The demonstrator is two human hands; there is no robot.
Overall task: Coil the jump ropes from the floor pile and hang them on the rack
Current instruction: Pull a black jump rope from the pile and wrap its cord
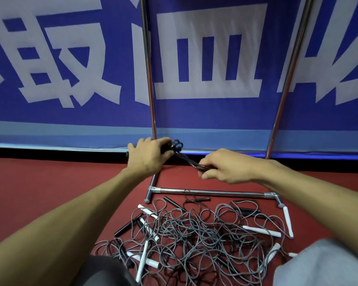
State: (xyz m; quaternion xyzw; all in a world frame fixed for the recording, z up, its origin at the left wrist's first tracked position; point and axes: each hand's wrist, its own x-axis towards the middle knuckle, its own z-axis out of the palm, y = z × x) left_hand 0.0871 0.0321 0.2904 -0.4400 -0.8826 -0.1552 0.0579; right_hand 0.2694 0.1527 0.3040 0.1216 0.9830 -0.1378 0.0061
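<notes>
A tangled pile of grey jump ropes (196, 236) with several black and white handles lies on the red floor in front of me. Above it, my left hand (147, 156) grips the black handles of one dark rope (179, 149), whose cord bunches into loops just right of my fingers. My right hand (225, 169) pinches the same rope's cord a little lower and to the right, so a short stretch runs taut between both hands. The metal rack (211, 191) stands behind the pile, and its top is out of view.
The rack's two chrome uprights (148, 65) rise against a blue banner with large white characters (209, 56). Its base bar and feet rest on the red floor right behind the pile. My knees show at the bottom edge, one dark (105, 271), one grey (322, 267).
</notes>
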